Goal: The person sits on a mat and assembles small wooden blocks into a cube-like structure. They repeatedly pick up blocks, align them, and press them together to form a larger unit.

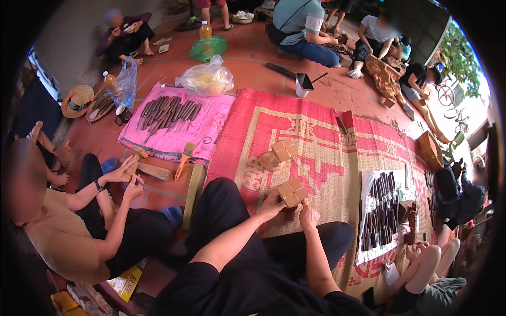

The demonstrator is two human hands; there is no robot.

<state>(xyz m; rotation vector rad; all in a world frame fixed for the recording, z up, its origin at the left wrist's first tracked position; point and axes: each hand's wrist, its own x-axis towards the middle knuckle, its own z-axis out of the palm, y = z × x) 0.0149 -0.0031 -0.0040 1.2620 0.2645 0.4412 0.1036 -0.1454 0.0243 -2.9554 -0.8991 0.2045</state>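
Observation:
A square brown wooden block with crossing lines on its top face is gripped along its left side by my left hand. My right hand is closed at the block's right lower edge, its index finger up by the corner. Whatever it may hold is hidden or too small to name. Just beyond, a similar wooden block with crossing lines rests beside a rounded pale wooden piece on the red and straw woven mat.
Many carving tools lie on a pink cloth at the left; more tools lie on a white sheet at the right. A brush sits near my left knee. A person sits close on the left, handling a wooden piece.

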